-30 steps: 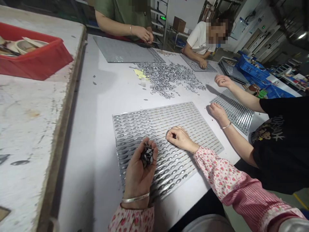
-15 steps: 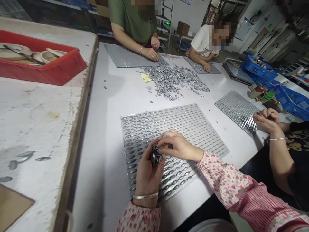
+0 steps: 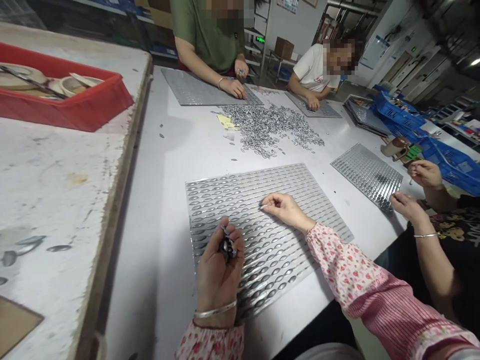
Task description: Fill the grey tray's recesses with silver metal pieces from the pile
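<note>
In the lower middle of the frame the left hand (image 3: pixel 219 267) is a little above the grooved tray (image 3: pixel 285 177), with the palm turned up. Its fingers are curled tight around a bunch of small dark metal pieces (image 3: pixel 227 246), and the bunch shows between the thumb and the fingers. The right hand (image 3: pixel 287 210) lies on the tray near the centre of the frame. Its thumb and first finger are pinched narrow on a single piece (image 3: pixel 264 205), which touches the tray surface. The tray is a silver sheet with many rows of oval pockets, and it lies flat on the white table (image 3: pixel 168 165). Above it, in the upper middle, there is a loose pile of shiny pieces (image 3: pixel 273 127). At the right edge a co-worker's hands (image 3: pixel 408 207) are beside a smaller tray (image 3: pixel 365 172). A red bin (image 3: pixel 90 107) stands in the upper left, on the neighbouring table.
</note>
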`<move>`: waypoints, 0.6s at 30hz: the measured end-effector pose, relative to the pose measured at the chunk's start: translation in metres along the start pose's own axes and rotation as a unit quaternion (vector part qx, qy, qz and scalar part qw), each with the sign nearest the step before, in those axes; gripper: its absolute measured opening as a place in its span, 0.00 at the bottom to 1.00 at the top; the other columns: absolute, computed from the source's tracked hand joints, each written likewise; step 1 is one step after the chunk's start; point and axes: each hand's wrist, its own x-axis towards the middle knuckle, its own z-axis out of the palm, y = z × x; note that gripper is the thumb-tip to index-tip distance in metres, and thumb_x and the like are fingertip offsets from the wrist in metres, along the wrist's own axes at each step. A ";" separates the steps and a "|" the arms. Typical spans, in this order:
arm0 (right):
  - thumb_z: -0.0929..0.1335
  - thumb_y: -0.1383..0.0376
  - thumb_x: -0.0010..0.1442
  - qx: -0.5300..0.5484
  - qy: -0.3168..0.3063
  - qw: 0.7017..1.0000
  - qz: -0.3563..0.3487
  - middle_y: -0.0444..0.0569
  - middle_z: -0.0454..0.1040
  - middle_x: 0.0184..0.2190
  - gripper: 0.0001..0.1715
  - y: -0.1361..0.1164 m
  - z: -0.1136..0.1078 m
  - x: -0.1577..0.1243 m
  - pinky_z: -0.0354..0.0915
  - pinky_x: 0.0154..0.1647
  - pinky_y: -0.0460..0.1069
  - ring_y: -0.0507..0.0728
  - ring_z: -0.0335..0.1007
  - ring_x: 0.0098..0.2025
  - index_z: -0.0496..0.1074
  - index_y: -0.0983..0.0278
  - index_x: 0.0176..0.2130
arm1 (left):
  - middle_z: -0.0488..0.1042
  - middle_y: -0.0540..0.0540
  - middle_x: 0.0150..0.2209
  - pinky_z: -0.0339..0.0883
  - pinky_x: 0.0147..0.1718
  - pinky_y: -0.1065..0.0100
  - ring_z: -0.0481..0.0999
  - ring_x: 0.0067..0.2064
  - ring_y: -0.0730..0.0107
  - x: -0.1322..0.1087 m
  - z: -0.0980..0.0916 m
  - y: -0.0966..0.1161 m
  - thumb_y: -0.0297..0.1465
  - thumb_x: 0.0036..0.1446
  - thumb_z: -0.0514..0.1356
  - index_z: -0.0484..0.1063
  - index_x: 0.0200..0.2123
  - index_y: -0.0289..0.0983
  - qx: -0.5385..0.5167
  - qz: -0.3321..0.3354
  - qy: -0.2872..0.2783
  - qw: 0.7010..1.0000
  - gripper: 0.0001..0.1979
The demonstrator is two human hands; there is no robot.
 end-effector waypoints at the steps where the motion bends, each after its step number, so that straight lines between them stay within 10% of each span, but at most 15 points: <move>1: 0.72 0.58 0.53 -0.018 -0.008 1.000 -0.003 0.43 0.70 0.26 0.13 0.004 0.000 0.002 0.61 0.31 0.45 0.49 0.63 0.27 0.74 0.66 0.33 | 0.68 0.50 0.26 0.65 0.19 0.82 0.68 0.24 0.81 0.000 0.000 0.001 0.20 0.62 0.50 0.72 0.37 0.32 0.006 0.007 -0.007 1.000 0.11; 10: 0.70 0.60 0.60 -0.212 -0.089 0.965 -0.123 0.46 0.74 0.28 0.10 -0.005 0.010 0.004 0.58 0.41 0.48 0.53 0.64 0.34 0.75 0.64 0.31 | 0.68 0.50 0.27 0.65 0.19 0.82 0.68 0.24 0.82 0.001 0.002 -0.002 0.21 0.63 0.49 0.72 0.34 0.32 0.031 0.000 0.002 1.000 0.12; 18: 0.71 0.60 0.58 -0.250 -0.036 0.965 -0.067 0.43 0.73 0.26 0.13 0.004 0.019 0.003 0.54 0.43 0.48 0.51 0.62 0.31 0.72 0.64 0.25 | 0.75 0.45 0.32 0.76 0.33 0.74 0.78 0.34 0.75 0.003 0.001 -0.003 0.19 0.63 0.50 0.73 0.34 0.32 0.031 0.018 0.047 0.998 0.13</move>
